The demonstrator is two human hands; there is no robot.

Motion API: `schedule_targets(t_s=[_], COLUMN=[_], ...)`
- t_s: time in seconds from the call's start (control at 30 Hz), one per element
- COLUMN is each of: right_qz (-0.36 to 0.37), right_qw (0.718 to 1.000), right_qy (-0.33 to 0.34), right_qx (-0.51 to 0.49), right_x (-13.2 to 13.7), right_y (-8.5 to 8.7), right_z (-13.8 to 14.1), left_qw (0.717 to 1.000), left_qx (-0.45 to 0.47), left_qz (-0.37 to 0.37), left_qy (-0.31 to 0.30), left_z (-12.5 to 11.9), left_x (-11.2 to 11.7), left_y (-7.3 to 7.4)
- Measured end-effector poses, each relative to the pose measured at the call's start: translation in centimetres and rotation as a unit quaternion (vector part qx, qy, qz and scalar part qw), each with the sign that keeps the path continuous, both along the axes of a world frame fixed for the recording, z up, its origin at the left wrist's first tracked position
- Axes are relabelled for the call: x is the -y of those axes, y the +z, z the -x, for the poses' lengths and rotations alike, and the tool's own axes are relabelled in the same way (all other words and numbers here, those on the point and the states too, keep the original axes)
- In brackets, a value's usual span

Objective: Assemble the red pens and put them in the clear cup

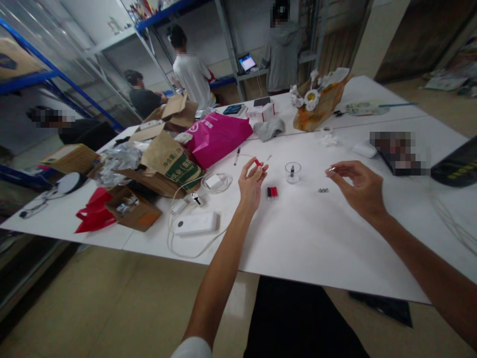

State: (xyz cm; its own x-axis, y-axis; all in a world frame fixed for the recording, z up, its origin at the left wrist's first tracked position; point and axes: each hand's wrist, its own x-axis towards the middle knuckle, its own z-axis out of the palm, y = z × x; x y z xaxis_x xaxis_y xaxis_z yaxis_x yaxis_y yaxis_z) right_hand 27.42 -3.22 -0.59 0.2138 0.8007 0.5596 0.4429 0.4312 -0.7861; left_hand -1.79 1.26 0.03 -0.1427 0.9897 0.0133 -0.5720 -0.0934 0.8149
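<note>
Left grip (252,183) pinches a red piece (257,162), right grip (360,188) a shiny bit (330,170)! Clear cup (297,175) between, pink bag (223,133) beyond.

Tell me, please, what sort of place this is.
Probably a workshop or packing room: there is a cluttered white table, an open cardboard box on it, and metal shelving with blue beams behind.

Between the left fingers (256,173) and right fingers (345,166), a clear cup (297,174) is blocking the path; on its near side, bare table (298,238) is leaving room. Leftward, a white block (197,223) and coiled cable (226,185) are obstructing.
</note>
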Motion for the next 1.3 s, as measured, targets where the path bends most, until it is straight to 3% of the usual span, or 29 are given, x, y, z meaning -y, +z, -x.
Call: schedule_targets(t_s=[0.23, 0.33, 0.5, 0.87, 1.0, 1.13, 1.3], right_qz=[0.032, 0.045, 0.070, 0.086, 0.083, 0.103, 0.095], right_qw=[0.991, 0.990, 0.987, 0.978, 0.977, 0.975, 0.974], right_qy=[0.022, 0.026, 0.027, 0.074, 0.074, 0.070, 0.089], right_qx=[0.129, 0.133, 0.145, 0.175, 0.180, 0.183, 0.188], right_x=[-2.3, -2.0, -0.9, -0.3, -0.4, -0.5, -0.6], right_y=[-0.3, -1.1, -2.3, -1.8, -1.9, -2.2, -2.8], right_z=[-5.7, -7.1, -6.8, -5.8, -5.9, -5.9, -5.9], left_qw=[0.997, 0.995, 0.993, 0.970, 0.913, 0.817, 0.712], left_qx=[-0.065, -0.083, -0.101, -0.230, -0.389, -0.539, -0.661], left_qz=[-0.029, -0.032, -0.029, -0.057, -0.113, -0.198, -0.213], left_qy=[-0.032, -0.050, -0.060, -0.059, -0.035, -0.050, -0.107], left_z=[-0.7, -1.0, -1.3, -1.3, -0.5, 0.5, 0.8], left_x=[0.4, 0.5, 0.6, 0.5, 0.7, 0.7, 0.6], left_y=[-0.3, -0.4, -0.6, -0.9, -0.3, 0.2, -0.2])
